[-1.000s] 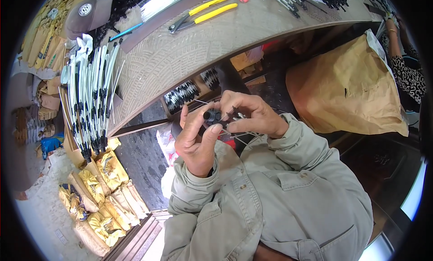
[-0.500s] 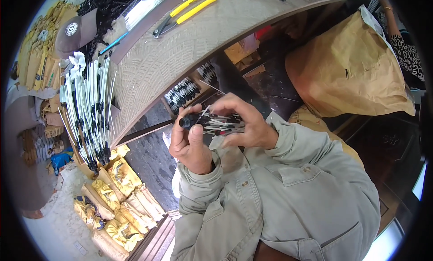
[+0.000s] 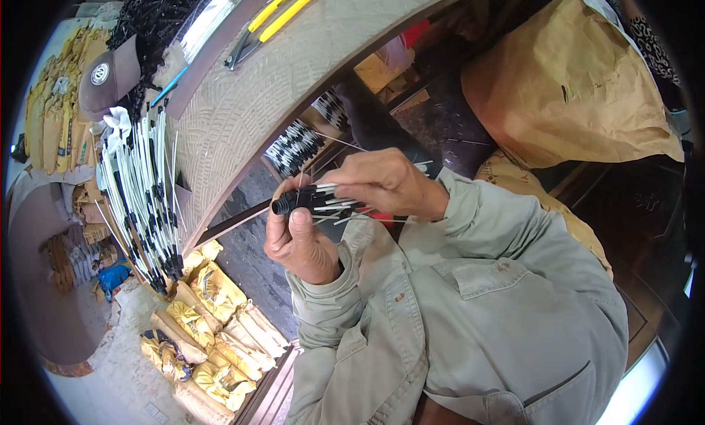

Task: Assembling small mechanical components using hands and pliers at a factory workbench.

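A bundle of thin white rods with black ends lies between my hands, in front of my chest. My left hand grips the black end, thumb below and fingers behind it. A black ring-like piece shows at that end. Over the white lengths, my right hand is closed from above, fingers pressed together on the rods. Several rod tips fan out below and beyond the right hand. One long thin rod sticks out up and left, behind the right hand.
A textured table curves across the top, holding yellow-handled pliers and a cap. More black-and-white rods stand at its left end. Yellow wrapped packets fill a box at lower left. A large brown paper sack stands at right.
My right hand has closed from a spread, curved grasp onto the rods. The bundle's black end has shifted slightly left. The view has moved a little, sliding the table items up and left.
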`<state>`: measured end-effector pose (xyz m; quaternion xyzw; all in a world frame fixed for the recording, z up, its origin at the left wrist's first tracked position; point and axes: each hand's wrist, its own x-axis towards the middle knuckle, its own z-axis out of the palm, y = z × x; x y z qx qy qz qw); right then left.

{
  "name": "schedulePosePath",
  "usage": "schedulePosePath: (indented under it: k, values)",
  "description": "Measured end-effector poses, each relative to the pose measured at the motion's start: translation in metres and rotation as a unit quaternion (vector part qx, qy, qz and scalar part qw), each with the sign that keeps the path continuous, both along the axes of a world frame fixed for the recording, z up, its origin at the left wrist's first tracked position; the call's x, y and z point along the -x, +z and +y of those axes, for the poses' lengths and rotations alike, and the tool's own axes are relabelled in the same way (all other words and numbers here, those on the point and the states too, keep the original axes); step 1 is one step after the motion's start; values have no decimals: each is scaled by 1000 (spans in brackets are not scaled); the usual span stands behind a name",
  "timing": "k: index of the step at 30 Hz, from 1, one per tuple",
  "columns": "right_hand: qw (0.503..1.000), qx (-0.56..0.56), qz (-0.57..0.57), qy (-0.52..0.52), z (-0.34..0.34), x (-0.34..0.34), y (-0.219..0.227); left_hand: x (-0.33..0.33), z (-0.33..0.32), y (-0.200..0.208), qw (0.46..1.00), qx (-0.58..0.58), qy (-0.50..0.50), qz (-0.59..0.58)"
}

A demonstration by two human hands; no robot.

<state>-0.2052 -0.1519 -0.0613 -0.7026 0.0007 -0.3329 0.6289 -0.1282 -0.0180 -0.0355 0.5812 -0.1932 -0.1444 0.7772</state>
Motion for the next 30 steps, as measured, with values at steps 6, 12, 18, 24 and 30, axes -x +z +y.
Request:
schedulePosePath:
  k: [6, 12, 18, 24, 30]
  values:
    - [991, -41, 56, 116, -21, -7, 1, 2, -1, 2, 1000, 3, -19, 2]
    - [988, 154, 7, -7, -8, -1, 2, 9, -7, 6, 987, -100, 34, -122]
    - [968, 230, 22, -95, 2, 15, 4, 19, -10, 13, 981, -120, 29, -150]
    - [995, 44, 70, 52, -7, 26, 17, 15, -6, 14, 984, -86, -33, -152]
    - [995, -74, 27, 56, -3, 20, 10, 11, -7, 12, 967, -132, -41, -215]
